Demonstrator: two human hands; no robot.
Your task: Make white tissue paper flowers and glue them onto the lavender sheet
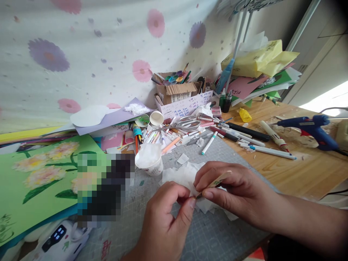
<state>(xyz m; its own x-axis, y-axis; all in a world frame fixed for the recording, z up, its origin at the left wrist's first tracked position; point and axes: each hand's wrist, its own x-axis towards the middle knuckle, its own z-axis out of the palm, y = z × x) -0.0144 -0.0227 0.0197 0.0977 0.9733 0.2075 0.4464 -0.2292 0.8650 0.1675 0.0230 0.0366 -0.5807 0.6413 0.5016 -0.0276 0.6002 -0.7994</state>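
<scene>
My left hand (167, 217) is low in the middle, its thumb and forefinger pinched on a bit of white tissue paper (182, 175) that lies on the grey cutting mat (206, 239). My right hand (231, 190) comes in from the right and pinches a thin wooden stick (219, 179) whose lower tip meets the tissue between the two hands. A small white paper cup (150, 159) holding something white stands just behind my left hand.
A green card with painted flowers (40, 177) lies at left. Scissors (187, 124), several pens and markers (209, 142) lie scattered behind the mat. A blue glue gun (312, 128) rests at right on the wooden table. A cardboard box (176, 90) and stacked papers (261, 72) stand at the back.
</scene>
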